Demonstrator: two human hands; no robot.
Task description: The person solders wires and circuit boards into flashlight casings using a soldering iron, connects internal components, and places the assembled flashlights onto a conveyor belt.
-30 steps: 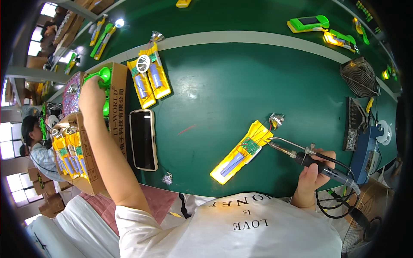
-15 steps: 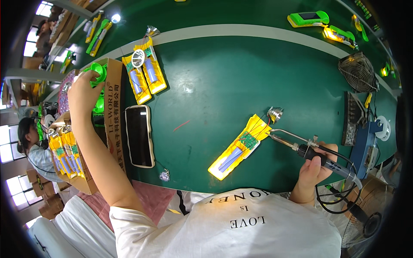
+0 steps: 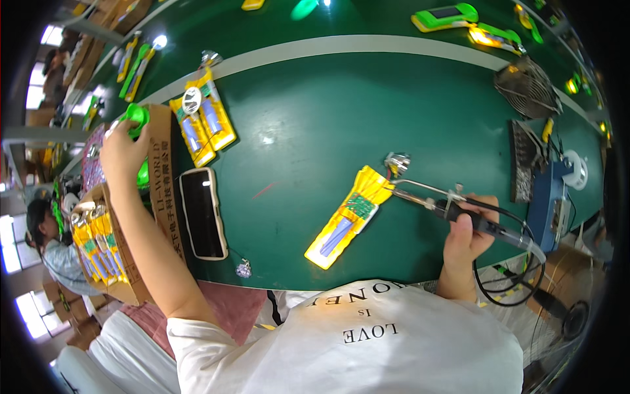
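Observation:
My left hand point(image 3: 125, 150) reaches into the open cardboard box at the left, its fingers curled onto a bright green ring-shaped plastic part point(image 3: 137, 115). The fingertips are partly hidden. My right hand point(image 3: 470, 238) is wrapped round the black handle of a soldering iron point(image 3: 453, 211) with a thin metal tube along it. The iron's tip lies by the upper end of a yellow plastic shell point(image 3: 323, 255) on the table. Inside the shell sit a blue cylindrical battery point(image 3: 336, 235) and a green circuit board point(image 3: 359, 206). A silvery lamp head point(image 3: 398, 163) hangs on wires at that end.
The cardboard box point(image 3: 162, 171) and a second one with several yellow shells point(image 3: 98, 243) stand left. A phone point(image 3: 204, 213) and two opened yellow shells point(image 3: 223, 131) lie nearby. A short red wire point(image 3: 264, 190), a small fan point(image 3: 528, 87) and a blue device with a white spool point(image 3: 546, 203) are also around.
The whole view has shifted a little. My left hand stays at the box, and the green part sits slightly higher against its edge. The soldering iron remains beside the shell.

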